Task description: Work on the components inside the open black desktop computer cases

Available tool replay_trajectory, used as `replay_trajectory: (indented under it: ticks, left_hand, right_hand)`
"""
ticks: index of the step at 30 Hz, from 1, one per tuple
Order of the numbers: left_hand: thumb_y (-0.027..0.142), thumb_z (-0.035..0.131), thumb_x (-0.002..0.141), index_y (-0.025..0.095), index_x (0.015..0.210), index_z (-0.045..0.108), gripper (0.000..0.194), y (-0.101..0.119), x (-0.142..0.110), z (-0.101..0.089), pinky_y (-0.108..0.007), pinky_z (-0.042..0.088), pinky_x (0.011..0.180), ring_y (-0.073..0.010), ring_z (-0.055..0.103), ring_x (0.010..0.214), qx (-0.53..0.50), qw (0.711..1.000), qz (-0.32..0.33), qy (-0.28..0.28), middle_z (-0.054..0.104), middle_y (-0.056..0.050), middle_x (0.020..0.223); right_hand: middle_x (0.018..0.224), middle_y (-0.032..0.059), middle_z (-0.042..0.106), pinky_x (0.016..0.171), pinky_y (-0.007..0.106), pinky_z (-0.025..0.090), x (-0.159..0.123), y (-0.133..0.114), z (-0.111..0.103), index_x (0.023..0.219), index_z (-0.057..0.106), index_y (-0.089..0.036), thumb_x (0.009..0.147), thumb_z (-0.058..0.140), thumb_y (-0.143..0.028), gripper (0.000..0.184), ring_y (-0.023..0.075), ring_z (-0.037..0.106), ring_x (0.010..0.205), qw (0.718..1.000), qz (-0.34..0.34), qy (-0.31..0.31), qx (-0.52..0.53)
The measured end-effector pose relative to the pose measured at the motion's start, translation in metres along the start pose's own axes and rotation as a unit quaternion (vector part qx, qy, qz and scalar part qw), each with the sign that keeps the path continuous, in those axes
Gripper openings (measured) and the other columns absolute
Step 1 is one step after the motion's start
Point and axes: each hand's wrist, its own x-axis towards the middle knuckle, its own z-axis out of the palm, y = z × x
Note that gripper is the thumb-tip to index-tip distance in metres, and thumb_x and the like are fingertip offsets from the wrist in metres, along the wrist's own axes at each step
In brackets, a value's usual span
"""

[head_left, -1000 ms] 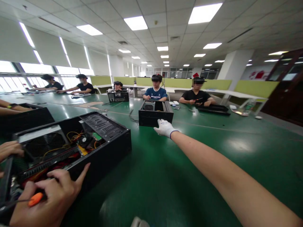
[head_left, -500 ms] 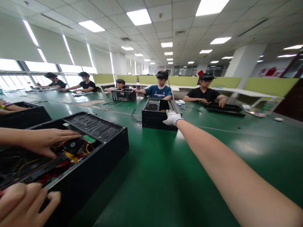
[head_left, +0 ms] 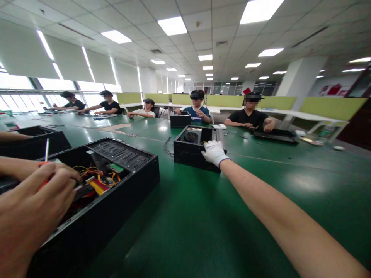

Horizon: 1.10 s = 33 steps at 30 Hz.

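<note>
Green table [head_left: 179, 227], shiny, runs under everything here. Far left: white container [head_left: 8, 122] with a red patch, then a low black case [head_left: 31, 143] with someone's forearm over it. Next, nearer me, a big open case [head_left: 116, 193], side up. Co-worker's hand [head_left: 37, 197] is over its left part with an orange-handled screwdriver [head_left: 45, 175], shaft sticking up. Inside the big open case: yellow and red wires [head_left: 98, 186], bit of green board [head_left: 116, 168], a slotted metal panel [head_left: 124, 154] across the far end.

Behind that, two people in black tops sit at the far left side, arms on the table, then a person in a white top. Thin dark cable [head_left: 168, 146] lies just left of my desktop case [head_left: 195, 154]. The desktop case sits mid-table, open on top, metal power supply [head_left: 193, 135] in its left half. Just behind it, a person in a blue top has a hand at a smaller black box [head_left: 180, 119].

My right hand [head_left: 215, 151], white knit glove with purple cuff edge, is at the near right of the desktop case, fingers grasping its upper rim. Left hand out of view, can't tell its state.

Further right: white flat items [head_left: 219, 126] past the desktop case, then a person in a black top, hands by a flat black tray-like part [head_left: 275, 136]. Far right: clear bottle [head_left: 327, 131], small white rounded thing [head_left: 338, 148], too small to tell.
</note>
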Motion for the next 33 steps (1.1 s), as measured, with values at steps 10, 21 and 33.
replay_trajectory:
  ticks: [10,21,33]
  left_hand:
    - [0.045,0.050,0.099,0.029,0.097,0.069,0.025,0.047,-0.002,0.029,-0.030,0.060,0.066,-0.0225,0.070,0.097,-0.049,0.991,-0.087,0.093,0.065,-0.004,0.089]
    - [0.034,0.050,0.101,0.022,0.106,0.063,0.019,0.192,-0.133,0.129,-0.030,0.062,0.072,-0.0198,0.073,0.085,-0.138,0.978,-0.156,0.004,0.072,-0.005,0.094]
    - [0.045,0.058,0.096,0.029,0.110,0.070,0.025,0.228,-0.071,0.063,-0.026,0.045,0.053,-0.0123,0.061,0.056,-0.026,0.999,-0.004,-0.028,0.060,0.002,0.077]
  right_hand:
    - [0.109,0.0176,0.067,0.085,0.041,0.032,-0.164,0.011,-0.060,0.107,0.071,-0.014,0.099,0.046,-0.048,0.043,0.0310,0.055,0.105,0.998,-0.050,0.025,-0.024]
    - [0.085,0.0100,0.064,0.084,0.041,0.035,-0.345,0.033,-0.109,0.088,0.070,-0.016,0.095,0.058,-0.041,0.029,0.0264,0.053,0.086,0.986,-0.126,0.103,0.043]
    - [0.080,0.0076,0.059,0.084,0.046,0.039,-0.456,0.041,-0.144,0.092,0.067,-0.014,0.090,0.060,-0.022,0.011,0.0242,0.050,0.082,0.954,-0.180,0.149,0.187]
